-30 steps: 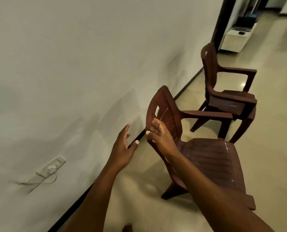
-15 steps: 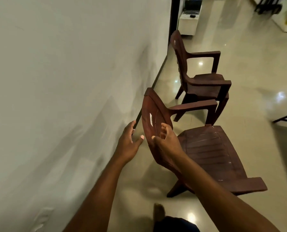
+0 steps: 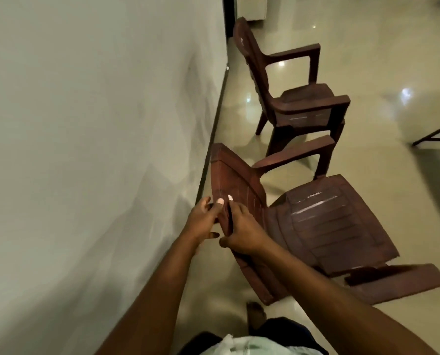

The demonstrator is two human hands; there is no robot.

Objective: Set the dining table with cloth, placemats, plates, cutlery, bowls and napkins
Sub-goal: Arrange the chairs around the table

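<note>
We are clamping left hand [image 3: 201, 221] and right hand [image 3: 242, 233] on near brown plastic armchair [image 3: 336, 221] backrest edge; wall [image 3: 85, 124] just beside, open floor [image 3: 406, 60] rightward.

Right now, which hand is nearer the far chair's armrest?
Right. The right hand grips the near chair's backrest on the side facing the far chair's armrest; the left hand grips its wall side.

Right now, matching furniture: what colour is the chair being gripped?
Dark reddish-brown plastic chair, same as the second chair; head view.

A brown plastic armchair [image 3: 329, 221] is set just beside the wall [image 3: 85, 124], its backrest nearest it and gripped.
</note>
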